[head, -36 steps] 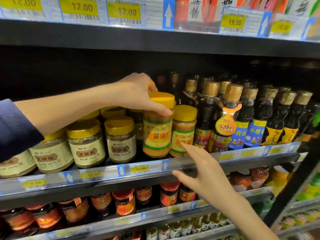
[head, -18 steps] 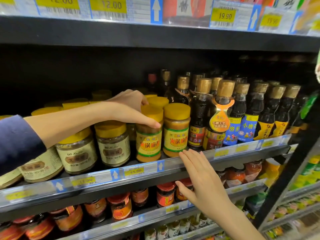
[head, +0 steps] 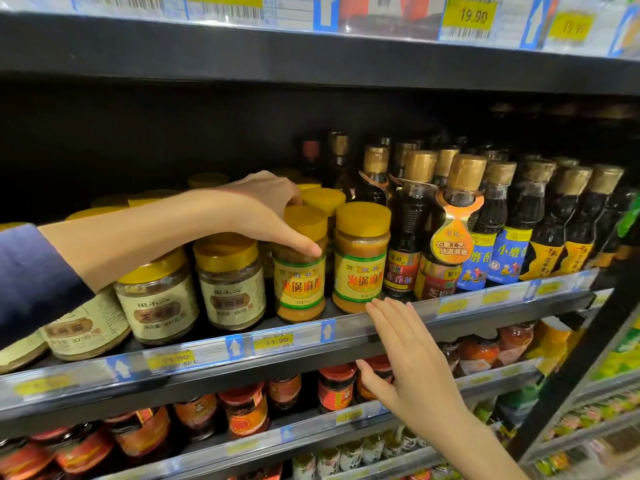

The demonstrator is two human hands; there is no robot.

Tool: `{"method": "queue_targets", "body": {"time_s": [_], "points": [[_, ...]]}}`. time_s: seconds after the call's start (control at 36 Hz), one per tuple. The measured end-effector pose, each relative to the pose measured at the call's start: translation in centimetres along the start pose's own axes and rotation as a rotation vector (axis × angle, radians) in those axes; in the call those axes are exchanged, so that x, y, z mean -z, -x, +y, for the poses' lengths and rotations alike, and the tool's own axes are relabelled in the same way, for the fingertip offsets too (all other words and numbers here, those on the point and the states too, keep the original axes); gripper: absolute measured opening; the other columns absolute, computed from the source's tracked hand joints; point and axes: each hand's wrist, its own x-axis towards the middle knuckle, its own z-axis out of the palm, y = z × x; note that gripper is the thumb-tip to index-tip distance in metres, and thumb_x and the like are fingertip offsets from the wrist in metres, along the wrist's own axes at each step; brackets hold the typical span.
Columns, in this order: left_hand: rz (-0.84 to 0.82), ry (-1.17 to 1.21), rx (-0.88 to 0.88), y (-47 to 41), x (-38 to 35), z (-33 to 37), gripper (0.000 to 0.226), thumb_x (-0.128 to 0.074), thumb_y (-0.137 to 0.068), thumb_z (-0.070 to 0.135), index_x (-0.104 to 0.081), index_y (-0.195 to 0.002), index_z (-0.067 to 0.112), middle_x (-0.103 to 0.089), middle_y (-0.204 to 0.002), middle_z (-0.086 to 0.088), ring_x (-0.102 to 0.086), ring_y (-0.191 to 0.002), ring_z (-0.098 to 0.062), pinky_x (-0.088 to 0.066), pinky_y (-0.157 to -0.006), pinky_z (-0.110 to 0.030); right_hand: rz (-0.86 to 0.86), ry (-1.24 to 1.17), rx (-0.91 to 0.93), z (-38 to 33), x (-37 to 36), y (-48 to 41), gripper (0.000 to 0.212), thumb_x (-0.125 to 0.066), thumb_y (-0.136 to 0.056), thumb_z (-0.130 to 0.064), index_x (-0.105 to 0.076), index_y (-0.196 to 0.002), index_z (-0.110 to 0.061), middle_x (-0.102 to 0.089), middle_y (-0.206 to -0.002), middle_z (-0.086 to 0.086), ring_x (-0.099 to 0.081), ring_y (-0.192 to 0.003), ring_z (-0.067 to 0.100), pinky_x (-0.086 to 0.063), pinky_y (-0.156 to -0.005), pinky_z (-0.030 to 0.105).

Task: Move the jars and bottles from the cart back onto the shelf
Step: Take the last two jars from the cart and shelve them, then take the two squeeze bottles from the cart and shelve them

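Gripping yellow-lidded jar [head: 299,285] round its top — left hand [head: 266,206] above, upright on shelf [head: 502,315]

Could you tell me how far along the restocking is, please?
Done: bottles and other jars stand on the shelf. In hand: the left hand grips a yellow-lidded jar by its top, seemingly set down beside its twin; the right hand is open at the shelf edge. Left: releasing it; the cart is out of view.

Yellow price tags [head: 276,341] beside blue arrow labels [head: 328,332]; green-yellow packets [head: 620,362] far right.
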Motion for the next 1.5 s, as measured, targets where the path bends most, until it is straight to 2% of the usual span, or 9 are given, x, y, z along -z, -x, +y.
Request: {"method": "queue_targets", "body": {"time_s": [0.17,0.33,0.61,0.75,0.83,0.97,1.08,1.19,1.5], "points": [[0.035,-0.051,-0.014,0.2,0.3,0.3,0.099,-0.058,-0.06,0.077,-0.037,-0.139,0.022,-0.037,-0.134,-0.004,-0.041,-0.121,-0.024,-0.04,-0.082,-0.029,-0.022,0.007,-0.002,0.0,0.0,0.1,0.063,-0.049,-0.081,-0.041,-0.046,-0.133,-0.006,-0.054,-0.133,0.006,-0.038,-0.129,0.019,-0.017,-0.114,0.035],[0.088,-0.212,-0.045,0.7,0.6,0.7,0.101,-0.05,-0.058,0.085,-0.042,-0.135,0.02,-0.041,-0.119,-0.003,-0.049,-0.104,-0.022,-0.047,-0.078,-0.031,-0.06,0.054,0.0,0.2,0.1,0.2,0.065,-0.05,-0.08,-0.042,-0.045,-0.134,-0.007,-0.053,-0.134,0.005,-0.039,-0.129,0.019,-0.021,-0.114,0.034],[0.417,-0.1,-0.254,8.8,-0.9,0.8,0.08,-0.036,-0.077,0.074,-0.043,-0.135,0.019,-0.051,-0.131,-0.002,-0.052,-0.113,-0.019,-0.05,-0.089,-0.036,-0.089,0.088,0.062,0.8,0.8,0.2,0.076,-0.075,-0.07,-0.035,-0.046,-0.133,-0.003,-0.054,-0.134,0.011,-0.051,-0.125,0.029,-0.028,-0.108,0.046],[0.331,-0.059,-0.229,14.3,-4.4,1.8,0.065,-0.035,-0.087,0.056,-0.048,-0.132,0.011,-0.055,-0.132,-0.009,-0.054,-0.119,-0.025,-0.048,-0.095,-0.037,-0.242,-0.042,0.074,0.8,2.7,-0.1,0.08,-0.059,-0.087,-0.039,-0.017,-0.149,-0.012,-0.018,-0.156,0.003,-0.012,-0.146,0.019,0.001,-0.118,0.031],[0.28,-0.032,-0.155,17.4,-6.4,2.9,0.064,-0.032,-0.088,0.054,-0.047,-0.134,0.011,-0.053,-0.136,-0.009,-0.052,-0.122,-0.026,-0.044,-0.098,-0.036,-0.333,-0.108,0.064,0.7,4.1,0.3,0.08,-0.057,-0.089,-0.038,-0.01,-0.15,-0.015,-0.006,-0.159,0.0,-0.001,-0.147,0.016,-0.001,-0.12,0.035],[0.244,-0.02,-0.009,22.6,-8.6,5.4,0.059,-0.046,-0.093,0.044,-0.033,-0.144,0.016,-0.036,-0.15,0.0,-0.036,-0.136,-0.017,-0.029,-0.109,-0.028,-0.461,-0.067,0.084,0.1,6.9,3.1,0.077,-0.055,-0.091,-0.035,-0.01,-0.15,-0.012,-0.004,-0.159,0.004,-0.002,-0.147,0.018,-0.003,-0.12,0.039],[0.194,-0.005,0.054,26.7,-9.6,7.5,0.06,-0.051,-0.091,0.044,-0.04,-0.14,0.01,-0.04,-0.147,-0.007,-0.041,-0.133,-0.023,-0.033,-0.107,-0.031,-0.53,-0.088,0.103,-1.2,8.6,6.4,0.071,-0.054,-0.092,-0.031,-0.015,-0.149,-0.013,-0.011,-0.158,0.004,-0.008,-0.146,0.018,-0.006,-0.119,0.038],[0.101,0.011,0.164,30.7,-10.0,8.7,0.061,-0.047,-0.093,0.045,-0.033,-0.144,0.015,-0.032,-0.152,-0.002,-0.031,-0.139,-0.016,-0.026,-0.11,-0.027,-0.608,-0.117,0.136,-3.0,10.5,8.8,0.067,-0.051,-0.093,-0.027,-0.017,-0.149,-0.014,-0.017,-0.157,0.005,-0.014,-0.145,0.018,-0.015,-0.118,0.036],[-0.041,0.062,0.422,40.9,-10.6,6.7,0.068,-0.044,-0.091,0.052,-0.023,-0.147,0.019,-0.029,-0.153,0.002,-0.032,-0.138,-0.015,-0.032,-0.11,-0.03,-0.686,-0.166,0.305,-11.3,10.8,9.5,0.071,-0.055,-0.09,-0.035,-0.019,-0.148,-0.015,-0.023,-0.155,0.003,-0.022,-0.143,0.019,-0.023,-0.115,0.033]]}}
